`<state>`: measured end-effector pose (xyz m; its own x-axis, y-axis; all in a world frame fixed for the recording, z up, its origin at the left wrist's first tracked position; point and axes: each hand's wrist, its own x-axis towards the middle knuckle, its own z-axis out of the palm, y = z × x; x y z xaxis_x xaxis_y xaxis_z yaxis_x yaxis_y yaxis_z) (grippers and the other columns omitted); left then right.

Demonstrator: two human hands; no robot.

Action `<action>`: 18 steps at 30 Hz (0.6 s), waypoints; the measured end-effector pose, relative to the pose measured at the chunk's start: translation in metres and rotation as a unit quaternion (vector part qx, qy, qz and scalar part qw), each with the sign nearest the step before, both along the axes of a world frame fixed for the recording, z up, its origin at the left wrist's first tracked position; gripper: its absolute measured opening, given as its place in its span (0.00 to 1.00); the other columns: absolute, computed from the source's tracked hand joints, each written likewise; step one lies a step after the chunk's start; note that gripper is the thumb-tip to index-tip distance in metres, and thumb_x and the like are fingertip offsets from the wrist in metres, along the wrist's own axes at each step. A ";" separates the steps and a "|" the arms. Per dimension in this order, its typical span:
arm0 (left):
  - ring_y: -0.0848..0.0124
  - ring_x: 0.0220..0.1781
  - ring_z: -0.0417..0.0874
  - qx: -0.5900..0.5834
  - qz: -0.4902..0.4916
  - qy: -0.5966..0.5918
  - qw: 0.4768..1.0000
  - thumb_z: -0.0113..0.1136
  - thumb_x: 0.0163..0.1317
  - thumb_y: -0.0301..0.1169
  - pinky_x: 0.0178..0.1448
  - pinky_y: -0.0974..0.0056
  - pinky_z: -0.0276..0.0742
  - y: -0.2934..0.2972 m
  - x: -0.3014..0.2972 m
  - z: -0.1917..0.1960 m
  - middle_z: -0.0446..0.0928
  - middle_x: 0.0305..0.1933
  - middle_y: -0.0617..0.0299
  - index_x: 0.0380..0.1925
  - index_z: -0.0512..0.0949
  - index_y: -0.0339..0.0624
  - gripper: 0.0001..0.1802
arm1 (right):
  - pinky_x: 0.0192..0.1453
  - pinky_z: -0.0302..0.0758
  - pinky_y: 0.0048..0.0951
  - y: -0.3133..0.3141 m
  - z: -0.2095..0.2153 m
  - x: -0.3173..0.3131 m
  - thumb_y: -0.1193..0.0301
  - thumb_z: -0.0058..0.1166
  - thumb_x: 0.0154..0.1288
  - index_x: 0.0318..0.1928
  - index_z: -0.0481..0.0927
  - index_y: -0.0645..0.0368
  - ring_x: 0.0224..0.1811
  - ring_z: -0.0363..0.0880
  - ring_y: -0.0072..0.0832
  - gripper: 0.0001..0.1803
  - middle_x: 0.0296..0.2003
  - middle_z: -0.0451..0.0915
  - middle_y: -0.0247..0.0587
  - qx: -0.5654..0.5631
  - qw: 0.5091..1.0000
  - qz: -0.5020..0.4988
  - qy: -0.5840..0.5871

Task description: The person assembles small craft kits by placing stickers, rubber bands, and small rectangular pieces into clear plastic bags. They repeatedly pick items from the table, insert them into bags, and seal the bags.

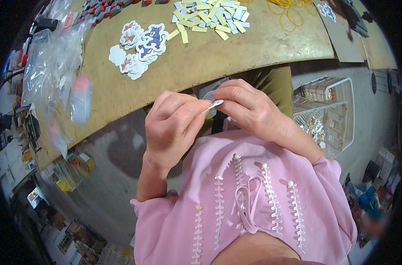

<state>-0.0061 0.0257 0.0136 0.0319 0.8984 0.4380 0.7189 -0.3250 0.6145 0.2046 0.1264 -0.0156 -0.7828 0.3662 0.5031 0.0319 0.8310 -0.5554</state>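
Piece in hand: 1 small white-edged flat cutout (217, 104) is sitting between the hands, above the lap, just off the near edge of the tan wooden tabletop (183, 66).
Left hand (172, 117): thumb and fingertips are pinching the cutout's left end narrowly.
Right hand (249, 106): fingers are curling narrowly and appear to be pinching its right end; a translucent plastic piece (208, 94) is showing behind the fingertips, its hold unclear.
Progress: work on this 1 cutout is apparently going on, not finished.
Left over: white-edged cartoon-animal cutouts (154, 39) are lying in loose overlapping piles, probably waiting; yellow and pale-blue rectangular strips (205, 17) are lying heaped beyond.
Possibly done: a white lattice plastic basket (353, 110) is holding small shiny items (316, 128); whether they are finished pieces, nobody can tell here.
Writing: no brand or lettering is showing legibly; the cutouts are carrying printed pictures, and the brown cardboard box (85, 163) is bearing a label too small to read.
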 end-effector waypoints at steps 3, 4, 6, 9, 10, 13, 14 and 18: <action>0.69 0.38 0.84 -0.101 -0.036 -0.144 0.984 0.80 0.52 0.18 0.44 0.66 0.79 -0.001 0.000 0.009 0.86 0.40 0.62 0.42 0.88 0.43 0.17 | 0.52 0.88 0.38 0.000 -0.003 0.001 0.77 0.67 0.55 0.42 0.83 0.66 0.55 0.85 0.45 0.13 0.50 0.83 0.47 0.010 1.000 0.009 -0.002; 0.71 0.38 0.83 -0.153 -0.055 -0.219 0.962 0.81 0.52 0.18 0.44 0.67 0.79 -0.001 -0.002 0.011 0.85 0.40 0.62 0.43 0.89 0.42 0.18 | 0.53 0.88 0.37 0.000 -0.005 0.002 0.75 0.65 0.54 0.42 0.83 0.65 0.56 0.84 0.45 0.14 0.50 0.82 0.46 0.010 1.000 0.011 -0.004; 0.74 0.39 0.83 -0.180 -0.095 -0.257 0.945 0.81 0.51 0.18 0.43 0.67 0.79 0.000 -0.010 0.005 0.85 0.41 0.62 0.45 0.89 0.41 0.20 | 0.52 0.88 0.37 0.003 -0.008 0.002 0.76 0.65 0.53 0.42 0.83 0.65 0.56 0.84 0.44 0.14 0.50 0.83 0.46 -0.003 1.000 0.026 0.009; 0.76 0.41 0.84 -0.234 -0.149 -0.342 0.898 0.81 0.52 0.16 0.45 0.69 0.81 0.002 -0.019 -0.008 0.85 0.43 0.62 0.49 0.89 0.39 0.22 | 0.53 0.88 0.37 0.002 -0.007 0.005 0.77 0.65 0.53 0.43 0.84 0.65 0.56 0.84 0.44 0.15 0.49 0.83 0.44 -0.045 0.998 0.047 0.020; 0.76 0.42 0.85 -0.252 -0.158 -0.372 0.879 0.81 0.52 0.16 0.46 0.69 0.82 0.003 -0.020 -0.011 0.85 0.44 0.61 0.49 0.89 0.38 0.22 | 0.53 0.88 0.37 0.002 -0.007 0.005 0.78 0.65 0.53 0.44 0.84 0.65 0.56 0.84 0.44 0.15 0.49 0.83 0.44 -0.056 0.997 0.055 0.028; 0.71 0.46 0.82 -0.317 -0.183 -0.413 0.834 0.80 0.54 0.17 0.52 0.67 0.79 0.002 -0.024 -0.010 0.81 0.50 0.55 0.50 0.87 0.29 0.22 | 0.55 0.87 0.40 0.004 -0.008 0.007 0.79 0.68 0.51 0.43 0.85 0.68 0.55 0.85 0.46 0.16 0.50 0.84 0.47 -0.071 0.994 0.079 0.028; 0.71 0.46 0.82 -0.320 -0.183 -0.417 0.831 0.80 0.54 0.17 0.53 0.67 0.79 0.002 -0.023 -0.011 0.81 0.50 0.54 0.50 0.87 0.30 0.22 | 0.56 0.86 0.42 0.005 -0.009 0.007 0.79 0.69 0.50 0.43 0.85 0.69 0.54 0.86 0.47 0.17 0.51 0.85 0.48 -0.073 0.993 0.087 0.025; 0.71 0.46 0.82 -0.326 -0.191 -0.447 0.811 0.79 0.55 0.17 0.53 0.67 0.79 0.003 -0.024 -0.017 0.81 0.50 0.54 0.49 0.87 0.30 0.20 | 0.56 0.86 0.43 0.005 -0.011 0.007 0.80 0.69 0.51 0.43 0.86 0.69 0.54 0.86 0.47 0.16 0.50 0.85 0.48 -0.085 0.991 0.094 0.031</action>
<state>-0.0301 0.0282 -0.0038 0.2948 0.9473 -0.1252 -0.1850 0.1851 0.9651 0.2117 0.1311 -0.0268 -0.8144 0.3008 0.4963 -0.1532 0.7134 -0.6838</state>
